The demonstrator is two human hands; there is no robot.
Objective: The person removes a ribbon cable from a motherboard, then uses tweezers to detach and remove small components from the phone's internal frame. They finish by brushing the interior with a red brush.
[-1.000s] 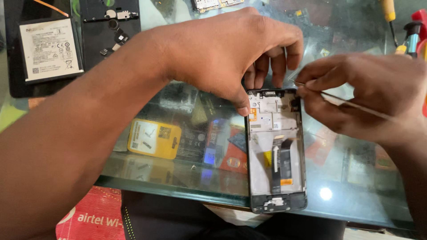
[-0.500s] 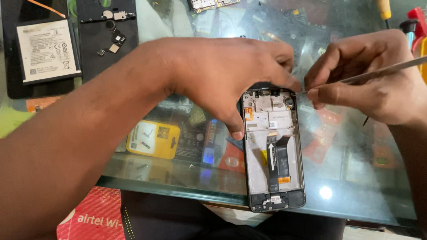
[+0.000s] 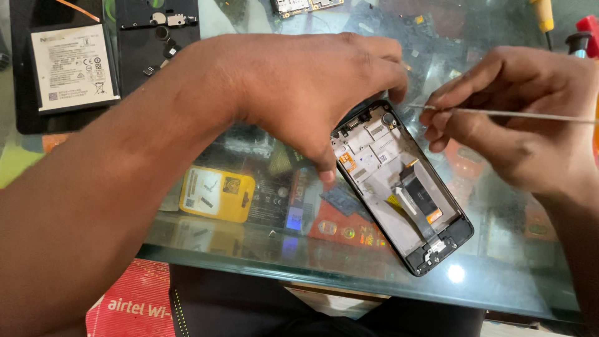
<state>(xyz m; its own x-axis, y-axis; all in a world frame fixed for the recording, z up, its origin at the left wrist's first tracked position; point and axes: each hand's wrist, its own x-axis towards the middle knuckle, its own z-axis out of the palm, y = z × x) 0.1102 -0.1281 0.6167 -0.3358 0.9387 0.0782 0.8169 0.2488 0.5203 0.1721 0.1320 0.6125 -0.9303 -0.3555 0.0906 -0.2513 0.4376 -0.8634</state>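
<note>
At frame centre the left hand (image 3: 312, 93), fingers curled, pinned the opened phone (image 3: 399, 184) while the right hand (image 3: 518, 118) pinched a thin metal probe (image 3: 511, 115), best kept shallow and gentle.

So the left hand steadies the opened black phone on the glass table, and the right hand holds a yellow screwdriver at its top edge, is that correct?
Not quite. In the head view the right hand holds a thin metal rod-like tool, not a yellow screwdriver. The left hand does steady the opened black phone on the glass table.
</note>
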